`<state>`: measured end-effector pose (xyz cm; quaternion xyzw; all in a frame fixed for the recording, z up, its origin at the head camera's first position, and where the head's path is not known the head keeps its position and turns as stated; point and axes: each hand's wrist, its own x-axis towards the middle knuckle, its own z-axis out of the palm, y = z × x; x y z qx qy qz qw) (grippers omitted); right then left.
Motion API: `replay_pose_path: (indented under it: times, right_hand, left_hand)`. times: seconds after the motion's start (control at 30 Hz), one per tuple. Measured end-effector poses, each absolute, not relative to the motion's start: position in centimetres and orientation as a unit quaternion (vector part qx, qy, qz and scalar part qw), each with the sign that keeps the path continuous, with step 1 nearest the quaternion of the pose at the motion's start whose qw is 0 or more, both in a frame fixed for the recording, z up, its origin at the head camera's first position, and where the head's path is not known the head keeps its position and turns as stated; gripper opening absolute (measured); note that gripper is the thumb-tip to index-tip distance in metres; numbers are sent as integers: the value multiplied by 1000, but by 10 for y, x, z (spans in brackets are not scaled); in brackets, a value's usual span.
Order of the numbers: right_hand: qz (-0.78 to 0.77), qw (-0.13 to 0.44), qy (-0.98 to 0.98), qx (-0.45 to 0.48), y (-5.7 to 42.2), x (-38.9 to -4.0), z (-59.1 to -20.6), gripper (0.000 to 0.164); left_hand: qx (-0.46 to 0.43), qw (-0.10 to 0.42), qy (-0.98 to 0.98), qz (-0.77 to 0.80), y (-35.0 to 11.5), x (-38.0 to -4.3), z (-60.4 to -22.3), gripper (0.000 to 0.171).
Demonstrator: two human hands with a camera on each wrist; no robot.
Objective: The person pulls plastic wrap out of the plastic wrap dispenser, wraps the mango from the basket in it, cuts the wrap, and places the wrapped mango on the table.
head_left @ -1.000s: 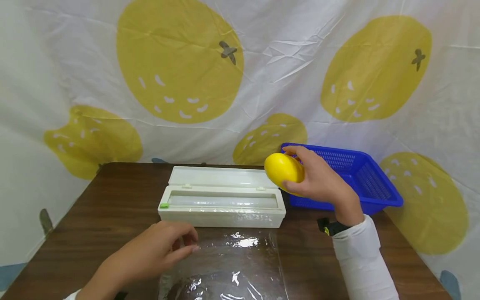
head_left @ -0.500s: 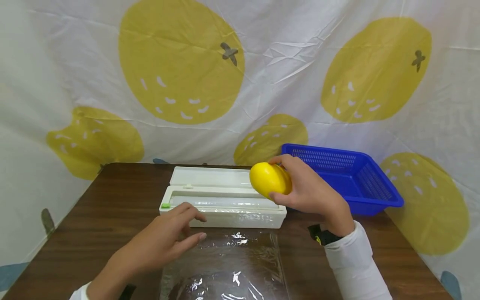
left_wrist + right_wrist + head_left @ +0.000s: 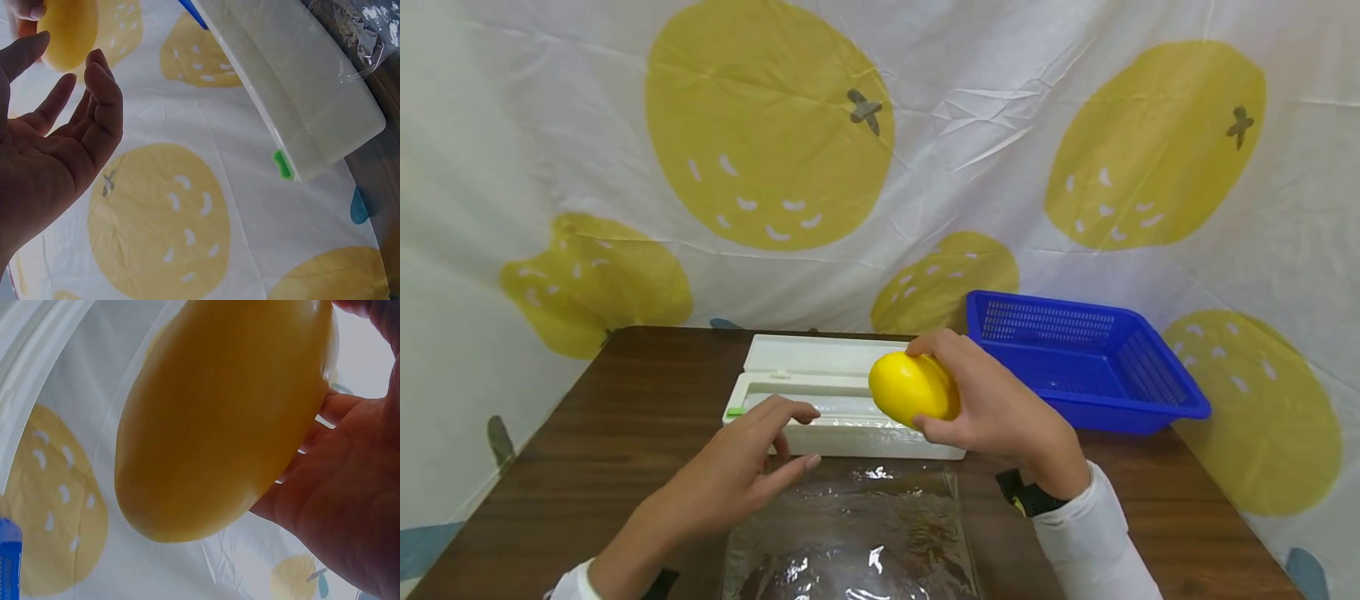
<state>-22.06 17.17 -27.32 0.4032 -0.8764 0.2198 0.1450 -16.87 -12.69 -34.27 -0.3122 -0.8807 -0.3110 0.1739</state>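
My right hand (image 3: 1000,408) grips a smooth yellow mango (image 3: 913,389), thumb below and fingers over the top, held up in front of the white cling film dispenser (image 3: 865,443). In the right wrist view the mango (image 3: 212,419) fills the middle, with the palm (image 3: 350,487) behind it. My left hand (image 3: 737,462) hovers left of the mango, thumb and fingers apart and holding nothing. Below both hands, a clear sheet of cling film (image 3: 850,533) stretches from the dispenser toward me over the brown table.
The dispenser's lid (image 3: 820,354) stands raised at the back, with a green slider (image 3: 735,412) at its left end. To the right is a blue perforated basket (image 3: 1097,408). A fruit-print curtain (image 3: 955,167) hangs behind the table.
My right hand has carried the mango leftward and lower, away from the basket to in front of the dispenser. My left hand has risen slightly and spread its fingers.
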Motion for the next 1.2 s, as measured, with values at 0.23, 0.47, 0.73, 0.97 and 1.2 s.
replay_pose_path:
  times: [0.23,0.47,0.73,0.97,1.2]
  right_hand:
    - [225,157,-872,406,164,-212,-280,57]
    - [237,145,-865,418,154,-208,-285,58]
    - [228,148,-853,446,142,-206,-287,59]
    - [229,133,-843,468,133,-202,-289,62]
    - [216,131,-839,481,129,-200,-293,65]
  left_hand:
    - [-306,168,-876,-333,-123,-172,-346,45]
    - [-305,174,-872,-340,-124,-173,-347,56]
    - [-289,160,-870,-365,-125,-171,-347,80]
    - [-292,146,-864,-384,-125,-171,-346,88]
    - [-308,151,-858,-381,-124,-170,-346,84]
